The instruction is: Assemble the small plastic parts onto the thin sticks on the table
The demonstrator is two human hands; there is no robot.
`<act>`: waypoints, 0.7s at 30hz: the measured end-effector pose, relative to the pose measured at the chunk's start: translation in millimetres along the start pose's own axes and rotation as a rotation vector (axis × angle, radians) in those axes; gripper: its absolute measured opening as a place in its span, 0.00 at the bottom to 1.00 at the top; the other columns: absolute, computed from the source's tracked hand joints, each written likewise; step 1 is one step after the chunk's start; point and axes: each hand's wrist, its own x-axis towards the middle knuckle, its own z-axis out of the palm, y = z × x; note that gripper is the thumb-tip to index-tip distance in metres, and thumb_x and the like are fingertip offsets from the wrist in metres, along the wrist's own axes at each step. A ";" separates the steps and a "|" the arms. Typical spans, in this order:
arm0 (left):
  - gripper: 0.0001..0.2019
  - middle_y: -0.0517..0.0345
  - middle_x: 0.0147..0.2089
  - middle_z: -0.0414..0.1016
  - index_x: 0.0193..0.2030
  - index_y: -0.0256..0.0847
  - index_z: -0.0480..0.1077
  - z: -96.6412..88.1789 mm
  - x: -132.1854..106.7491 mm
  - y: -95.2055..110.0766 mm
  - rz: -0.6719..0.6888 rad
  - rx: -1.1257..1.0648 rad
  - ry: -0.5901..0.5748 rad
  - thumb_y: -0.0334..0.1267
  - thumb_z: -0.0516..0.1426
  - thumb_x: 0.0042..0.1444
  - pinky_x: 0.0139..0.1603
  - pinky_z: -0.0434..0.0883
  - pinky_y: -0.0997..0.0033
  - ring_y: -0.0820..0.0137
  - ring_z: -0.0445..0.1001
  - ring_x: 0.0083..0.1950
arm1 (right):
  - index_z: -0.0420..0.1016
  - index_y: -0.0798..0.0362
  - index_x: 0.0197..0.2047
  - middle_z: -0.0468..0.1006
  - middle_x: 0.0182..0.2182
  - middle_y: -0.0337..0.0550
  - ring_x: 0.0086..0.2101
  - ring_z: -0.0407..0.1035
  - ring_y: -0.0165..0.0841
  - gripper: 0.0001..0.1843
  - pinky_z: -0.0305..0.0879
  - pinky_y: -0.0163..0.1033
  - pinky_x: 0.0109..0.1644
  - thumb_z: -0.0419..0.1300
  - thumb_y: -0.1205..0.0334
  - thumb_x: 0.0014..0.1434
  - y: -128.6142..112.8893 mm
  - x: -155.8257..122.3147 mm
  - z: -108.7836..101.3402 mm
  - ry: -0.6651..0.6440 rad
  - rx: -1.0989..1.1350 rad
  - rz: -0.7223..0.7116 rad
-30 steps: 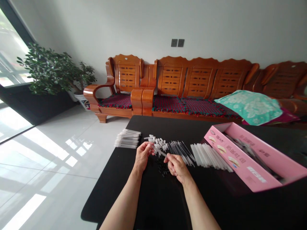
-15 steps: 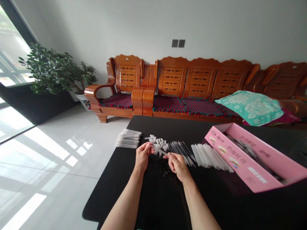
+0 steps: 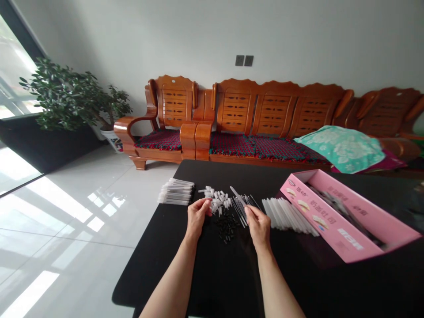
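Between the fingertips of my right hand (image 3: 258,224) is a slim, translucent white pen barrel (image 3: 236,193), its free end pointing up and to the left. My left hand (image 3: 198,216) is closed in a pinch; whatever it may hold is too small to make out. Beside its fingertips lies a heap of small white plastic plugs (image 3: 218,198). Small black caps (image 3: 227,227) are scattered between the hands. Thin dark pen refills (image 3: 241,214) lie beneath the held barrel.
More white barrels (image 3: 286,214) lie in a row to the right. A stack of white pens with dark ends (image 3: 176,191) sits at the left table edge. An open pink box (image 3: 331,225) with dark contents stands at the right of the black table (image 3: 159,278).
My hands have moved apart. The barrel that spanned both hands is now in my right hand alone, tilted upward, and my right hand has shifted right.
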 end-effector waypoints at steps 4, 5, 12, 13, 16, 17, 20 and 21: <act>0.17 0.59 0.23 0.75 0.39 0.37 0.79 -2.1 -0.2 -3.3 0.041 0.179 0.136 0.48 0.67 0.48 0.20 0.69 0.75 0.71 0.71 0.21 | 0.84 0.62 0.45 0.82 0.35 0.61 0.36 0.75 0.47 0.28 0.67 0.45 0.40 0.56 0.45 0.60 8.3 10.4 -30.1 0.373 -0.368 0.045; 0.16 0.60 0.23 0.74 0.38 0.38 0.78 -3.1 -0.1 -3.0 0.049 0.232 0.172 0.48 0.67 0.48 0.20 0.69 0.75 0.70 0.72 0.20 | 0.84 0.61 0.46 0.82 0.33 0.61 0.36 0.75 0.49 0.27 0.66 0.46 0.39 0.55 0.47 0.61 8.6 12.3 -39.3 0.446 -0.496 0.110; 0.11 0.58 0.25 0.77 0.38 0.39 0.78 -4.9 -1.5 0.6 0.016 0.552 0.217 0.43 0.62 0.53 0.28 0.72 0.73 0.68 0.77 0.23 | 0.82 0.50 0.51 0.82 0.32 0.58 0.34 0.74 0.48 0.21 0.63 0.46 0.35 0.55 0.52 0.63 11.7 20.1 -77.6 0.463 -0.936 0.404; 0.11 0.58 0.26 0.78 0.38 0.38 0.79 -5.3 -1.1 -0.3 0.017 0.572 0.216 0.43 0.62 0.54 0.29 0.73 0.72 0.68 0.78 0.24 | 0.82 0.49 0.51 0.82 0.32 0.58 0.34 0.74 0.48 0.20 0.63 0.46 0.35 0.55 0.52 0.62 12.8 21.3 -78.3 0.453 -0.937 0.406; 0.11 0.56 0.30 0.80 0.42 0.38 0.79 -7.4 0.8 -3.8 0.044 0.602 0.219 0.41 0.62 0.54 0.32 0.74 0.71 0.68 0.79 0.27 | 0.81 0.47 0.53 0.82 0.35 0.59 0.36 0.73 0.50 0.20 0.63 0.49 0.36 0.57 0.53 0.62 14.9 24.6 -78.5 0.429 -0.935 0.444; 0.12 0.55 0.32 0.80 0.44 0.38 0.79 -8.0 1.5 -4.8 0.058 0.610 0.220 0.39 0.62 0.54 0.34 0.74 0.71 0.68 0.80 0.28 | 0.80 0.47 0.54 0.82 0.35 0.59 0.36 0.74 0.50 0.21 0.63 0.50 0.36 0.57 0.53 0.62 15.5 25.3 -78.4 0.424 -0.936 0.467; 0.13 0.54 0.35 0.80 0.46 0.38 0.79 -8.8 3.5 -6.5 0.093 0.648 0.215 0.34 0.64 0.52 0.38 0.75 0.71 0.68 0.80 0.32 | 0.79 0.49 0.56 0.81 0.35 0.60 0.38 0.74 0.52 0.22 0.64 0.52 0.37 0.57 0.53 0.62 17.2 25.2 -78.1 0.429 -0.927 0.476; 0.14 0.54 0.37 0.80 0.46 0.38 0.79 -8.6 4.0 -6.8 0.101 0.662 0.210 0.32 0.65 0.51 0.39 0.75 0.71 0.68 0.80 0.33 | 0.79 0.49 0.56 0.81 0.35 0.60 0.37 0.74 0.52 0.22 0.64 0.52 0.37 0.57 0.53 0.62 17.7 24.5 -77.5 0.440 -0.919 0.456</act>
